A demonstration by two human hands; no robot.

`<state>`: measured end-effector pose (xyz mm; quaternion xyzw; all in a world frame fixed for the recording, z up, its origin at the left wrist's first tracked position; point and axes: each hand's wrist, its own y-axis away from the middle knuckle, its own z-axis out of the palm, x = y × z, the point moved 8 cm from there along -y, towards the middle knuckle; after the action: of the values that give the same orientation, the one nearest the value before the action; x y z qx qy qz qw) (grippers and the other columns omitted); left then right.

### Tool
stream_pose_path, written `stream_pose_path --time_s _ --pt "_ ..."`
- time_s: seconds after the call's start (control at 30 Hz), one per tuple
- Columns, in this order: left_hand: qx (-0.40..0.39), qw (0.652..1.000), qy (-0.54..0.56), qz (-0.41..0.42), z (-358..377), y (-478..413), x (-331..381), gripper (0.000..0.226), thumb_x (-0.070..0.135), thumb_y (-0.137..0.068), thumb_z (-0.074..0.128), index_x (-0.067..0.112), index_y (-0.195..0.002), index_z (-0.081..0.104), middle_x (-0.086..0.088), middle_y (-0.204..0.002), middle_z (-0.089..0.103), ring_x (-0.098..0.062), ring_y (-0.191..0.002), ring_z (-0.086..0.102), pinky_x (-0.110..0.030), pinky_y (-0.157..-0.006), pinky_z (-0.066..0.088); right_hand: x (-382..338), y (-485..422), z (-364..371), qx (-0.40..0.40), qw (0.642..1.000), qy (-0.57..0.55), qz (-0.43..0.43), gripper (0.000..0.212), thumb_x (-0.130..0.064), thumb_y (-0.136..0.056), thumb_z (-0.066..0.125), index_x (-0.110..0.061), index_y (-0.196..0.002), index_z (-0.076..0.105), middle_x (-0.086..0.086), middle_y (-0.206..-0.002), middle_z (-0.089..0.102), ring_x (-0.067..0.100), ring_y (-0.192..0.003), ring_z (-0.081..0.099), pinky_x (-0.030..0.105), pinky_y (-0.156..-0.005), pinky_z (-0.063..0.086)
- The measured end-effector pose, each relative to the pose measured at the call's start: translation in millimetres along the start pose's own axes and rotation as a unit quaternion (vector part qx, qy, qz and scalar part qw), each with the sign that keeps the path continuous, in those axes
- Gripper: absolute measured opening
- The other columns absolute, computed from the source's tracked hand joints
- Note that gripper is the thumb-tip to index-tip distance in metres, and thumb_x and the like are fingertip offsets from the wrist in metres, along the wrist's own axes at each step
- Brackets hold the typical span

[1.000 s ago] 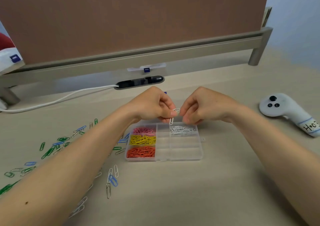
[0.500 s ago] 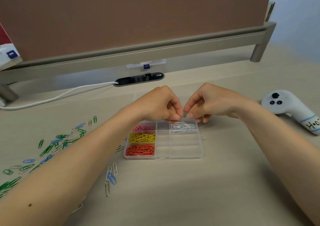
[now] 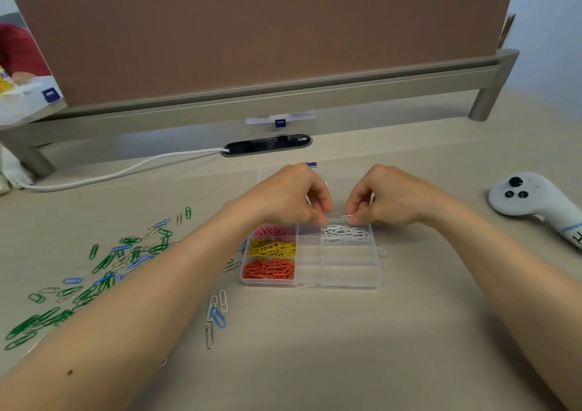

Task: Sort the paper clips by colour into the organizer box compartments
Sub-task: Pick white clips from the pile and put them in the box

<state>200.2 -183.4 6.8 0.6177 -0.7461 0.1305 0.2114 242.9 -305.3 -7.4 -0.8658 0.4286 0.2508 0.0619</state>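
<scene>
A white paper clip (image 3: 346, 216) is being pinched between the thumb and forefinger of the right hand (image 3: 393, 199), just above the far rim of the organizer box (image 3: 315, 285) at the centre of the frame. The left hand (image 3: 283, 196) is being held close beside it, with the fingers curled and the fingertips drawn together. Whether a second clip is being pinched there cannot be told, as the fingertips are small in this view.

The white clips (image 3: 345, 234) are being gathered in the box's upper right compartment, directly below the held clip. Pink clips (image 3: 274, 230), yellow clips (image 3: 272, 248) and orange clips (image 3: 267, 269) are being kept in the left column, from top to bottom.

The step in hand is being judged as the dropping of the held clip onto the white pile. A short, low move toward the near edge is being called for. That way the clip is being released over the middle of that compartment, not over the rim or the narrow compartment just to its left. A release from close above is being advised, since a light clip may bounce out.

Green and blue loose clips (image 3: 104, 262) are being left scattered at the lower left of the frame, with a few more clips (image 3: 215, 313) lying just below the box's left corner.
</scene>
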Motion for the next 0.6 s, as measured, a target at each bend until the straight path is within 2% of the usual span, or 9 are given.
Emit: stream_pose_path --time_s 0.1,0.23,0.37,0.47,0.53,0.6 --pt "0.004 1.000 0.007 -0.003 -0.7 2.6 -2.5 0.015 0.018 -0.075 0.082 0.025 -0.086 0.074 0.011 -0.078 0.071 0.000 -0.069 0.062 -0.018 -0.070 0.050 0.2 0.3 -2.2 0.009 1.000 -0.015 -0.002 0.016 -0.019 -0.076 0.081 -0.029 -0.067 0.073 -0.008 -0.070 0.072 0.008 -0.063 0.063 0.020 -0.061 0.044" --pt "0.019 1.000 0.004 -0.008 -6.5 8.4 -6.8 0.014 0.020 -0.075 0.082 0.027 -0.082 0.073 0.012 -0.078 0.071 0.000 -0.071 0.061 -0.017 -0.068 0.048 -7.8 6.2 -2.5 -0.011 0.999 -0.034 -0.018 0.014 -0.016 -0.078 0.078 -0.026 -0.069 0.076 -0.006 -0.070 0.073 0.002 -0.053 0.057 0.019 -0.061 0.045" --pt "0.030 0.999 0.000 -0.015 -15.3 25.0 -15.4 0.015 0.021 -0.076 0.081 0.031 -0.079 0.071 0.013 -0.079 0.070 0.002 -0.071 0.061 -0.014 -0.063 0.042 -20.4 12.3 3.8 -0.035 0.999 0.003 -0.024 0.011 -0.021 -0.077 0.080 -0.029 -0.071 0.076 -0.009 -0.073 0.073 0.001 -0.060 0.059 0.019 -0.062 0.046" --pt "0.046 0.999 0.002 -0.025 -26.3 44.8 -24.8 0.013 0.021 -0.077 0.081 0.030 -0.077 0.071 0.016 -0.076 0.068 0.005 -0.066 0.058 -0.013 -0.061 0.041 -33.3 16.8 -4.0 -0.001 0.999 -0.003 -0.032 0.009 -0.021 -0.078 0.079 -0.030 -0.079 0.077 -0.007 -0.077 0.073 0.006 -0.068 0.062 0.017 -0.061 0.045" --pt "0.042 0.998 0.003 -0.038 -32.6 65.3 -34.6 0.009 0.022 -0.077 0.082 0.027 -0.077 0.073 0.015 -0.073 0.068 0.006 -0.063 0.058 -0.013 -0.060 0.042 -53.4 22.2 -3.0 0.007 0.998 -0.013 -0.060 0.007 -0.023 -0.078 0.079 -0.029 -0.080 0.078 -0.010 -0.073 0.071 0.000 -0.062 0.060 0.016 -0.059 0.043" --pt "0.011 0.999 -0.007 -0.048 -33.8 89.0 -45.3 0.010 0.024 -0.075 0.083 0.028 -0.078 0.074 0.013 -0.074 0.070 0.005 -0.061 0.057 -0.013 -0.059 0.044 -82.0 28.6 11.8 -0.017 0.995 -0.004 -0.099 0.005 -0.026 -0.078 0.080 -0.030 -0.080 0.078 -0.014 -0.070 0.070 -0.003 -0.060 0.058 0.018 -0.060 0.042"
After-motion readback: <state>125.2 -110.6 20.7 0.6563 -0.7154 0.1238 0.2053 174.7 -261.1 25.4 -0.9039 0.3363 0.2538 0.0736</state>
